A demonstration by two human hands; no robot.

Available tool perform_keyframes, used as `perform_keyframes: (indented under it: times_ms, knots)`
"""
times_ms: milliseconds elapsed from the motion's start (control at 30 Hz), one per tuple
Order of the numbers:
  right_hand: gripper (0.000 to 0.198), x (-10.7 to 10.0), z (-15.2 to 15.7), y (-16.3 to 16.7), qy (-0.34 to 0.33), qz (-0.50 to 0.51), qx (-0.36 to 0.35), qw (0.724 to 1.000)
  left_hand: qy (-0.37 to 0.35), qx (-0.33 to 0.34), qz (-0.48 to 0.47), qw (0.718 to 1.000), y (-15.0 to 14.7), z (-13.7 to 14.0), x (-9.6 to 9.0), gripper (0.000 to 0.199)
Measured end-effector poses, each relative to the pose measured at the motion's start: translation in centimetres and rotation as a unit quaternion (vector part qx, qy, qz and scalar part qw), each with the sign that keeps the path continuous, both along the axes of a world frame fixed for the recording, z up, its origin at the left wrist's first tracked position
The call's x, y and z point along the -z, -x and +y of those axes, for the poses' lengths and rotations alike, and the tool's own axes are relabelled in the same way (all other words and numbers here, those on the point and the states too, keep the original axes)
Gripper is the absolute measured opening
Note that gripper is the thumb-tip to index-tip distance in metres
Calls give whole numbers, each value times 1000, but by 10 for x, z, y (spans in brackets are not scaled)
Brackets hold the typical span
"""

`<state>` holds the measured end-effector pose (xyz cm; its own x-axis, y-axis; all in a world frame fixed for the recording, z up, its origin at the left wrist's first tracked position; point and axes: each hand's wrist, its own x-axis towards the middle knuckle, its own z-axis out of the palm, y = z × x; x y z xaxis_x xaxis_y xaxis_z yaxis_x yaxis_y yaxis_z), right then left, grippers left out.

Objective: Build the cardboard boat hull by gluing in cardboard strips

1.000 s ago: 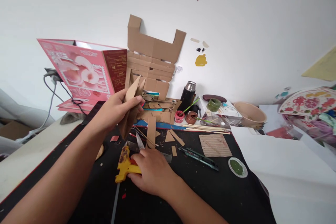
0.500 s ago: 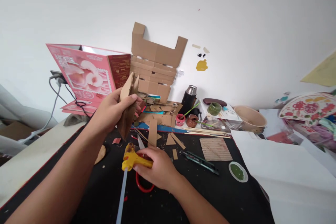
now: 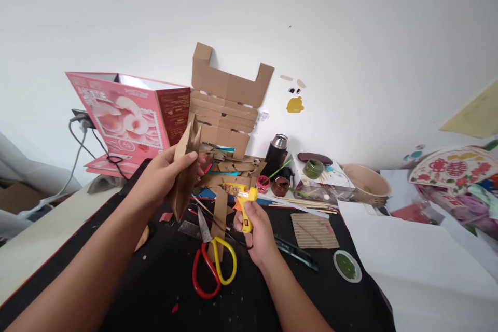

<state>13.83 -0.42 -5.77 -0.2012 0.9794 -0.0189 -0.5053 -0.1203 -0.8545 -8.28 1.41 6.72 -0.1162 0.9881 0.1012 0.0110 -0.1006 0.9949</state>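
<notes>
Your forearms (image 3: 89, 259) slant inward on either side of the scissors (image 3: 209, 239), which lie on the black mat (image 3: 155, 290). Beyond, your right hand (image 3: 259, 223) is wrapped around the yellow glue gun's (image 3: 247, 198) handle, wrist raised, nozzle aimed left. Your left hand (image 3: 161, 174) clasps the folded cardboard piece (image 3: 182, 189) nearly upright, thumb across it, before the pink box (image 3: 128, 119).

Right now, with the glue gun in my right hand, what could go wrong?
If the glue gun is hot, its nozzle, pointing toward the left hand, might burn the fingers holding the folded cardboard. The long glue stick behind it could brush against the paint jars. Lowering the right hand might knock the scissors on the black mat.
</notes>
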Motion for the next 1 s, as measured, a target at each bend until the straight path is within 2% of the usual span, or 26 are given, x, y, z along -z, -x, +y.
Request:
perform_keyframes:
  times_ms: [167, 467, 667, 867, 1000]
  knots:
    - [55, 1, 3, -3, 49, 69, -2, 996, 27, 17, 3, 999, -9, 4, 12, 40]
    - [61, 4, 7, -8, 53, 68, -7, 996, 86, 97, 50, 990, -39, 13, 43, 53]
    - [64, 4, 11, -11, 47, 71, 31, 996, 111, 98, 61, 987, -39, 16, 67, 57]
    - [62, 3, 8, -9, 29, 49, 29, 998, 160, 66, -16, 985, -37, 4, 98, 64]
    - [66, 4, 5, -5, 22, 15, 21, 999, 184, 41, -81, 979, -34, -4, 106, 70]
